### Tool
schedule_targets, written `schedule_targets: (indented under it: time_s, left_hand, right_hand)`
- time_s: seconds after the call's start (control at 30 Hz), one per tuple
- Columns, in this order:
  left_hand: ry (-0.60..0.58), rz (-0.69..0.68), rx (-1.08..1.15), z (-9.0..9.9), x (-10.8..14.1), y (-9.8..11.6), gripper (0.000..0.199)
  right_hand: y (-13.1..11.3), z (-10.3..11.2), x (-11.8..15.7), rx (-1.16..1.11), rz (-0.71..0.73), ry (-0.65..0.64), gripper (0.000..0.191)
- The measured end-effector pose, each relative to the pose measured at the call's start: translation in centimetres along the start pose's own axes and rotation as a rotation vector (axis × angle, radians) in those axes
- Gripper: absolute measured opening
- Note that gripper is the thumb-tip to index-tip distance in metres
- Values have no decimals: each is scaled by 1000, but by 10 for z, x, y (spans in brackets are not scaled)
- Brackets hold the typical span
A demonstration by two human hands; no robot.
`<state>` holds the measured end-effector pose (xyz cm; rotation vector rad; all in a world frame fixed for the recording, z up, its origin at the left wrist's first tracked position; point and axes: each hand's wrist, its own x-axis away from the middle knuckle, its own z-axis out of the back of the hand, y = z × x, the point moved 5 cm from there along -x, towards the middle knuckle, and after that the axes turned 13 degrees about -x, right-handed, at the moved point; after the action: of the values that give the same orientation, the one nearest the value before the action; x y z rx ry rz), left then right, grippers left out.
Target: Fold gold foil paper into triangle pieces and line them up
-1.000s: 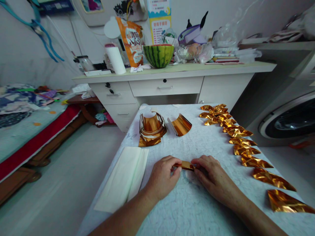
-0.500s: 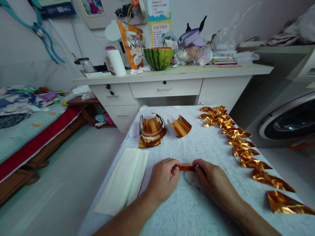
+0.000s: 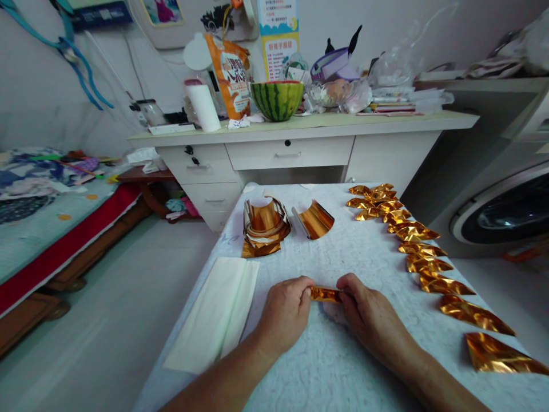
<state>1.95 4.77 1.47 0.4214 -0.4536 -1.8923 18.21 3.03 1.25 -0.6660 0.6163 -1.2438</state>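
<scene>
A narrow rolled strip of shiny gold foil paper [image 3: 326, 294] stretches between my two hands, low over the cloth-covered table. My left hand [image 3: 288, 312] pinches its left end between thumb and fingers. On the other end, my right hand [image 3: 369, 312] has its fingers closed the same way. Beyond them lie a stack of curled gold foil sheets [image 3: 266, 220] and a single curled sheet [image 3: 316, 220]. Several folded gold foil pieces [image 3: 422, 250] form a row along the table's right side.
Left of my hands lies a folded pale paper sheet [image 3: 218, 315]. A white desk [image 3: 295, 154] stands behind the table, carrying a watermelon half [image 3: 278, 102], an orange pouch [image 3: 231, 77] and plastic bags. A washing machine [image 3: 506, 189] is at the right, a bed [image 3: 51, 229] at the left.
The foil strip has turned slightly in my fingers, showing more of its crinkled shiny face. Both hands stay in nearly the same place.
</scene>
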Motion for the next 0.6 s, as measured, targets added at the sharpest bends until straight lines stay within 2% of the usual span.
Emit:
schedule_targets:
  time_s: [0.37, 0.6]
  left_hand:
    - [-66, -25, 41, 2, -1, 2, 25]
    - [-62, 4, 84, 3, -2, 3, 25]
  right_hand:
    - [-1, -1, 1, -36, -1, -96, 14]
    - [-3, 2, 1, -109, 6, -108, 14]
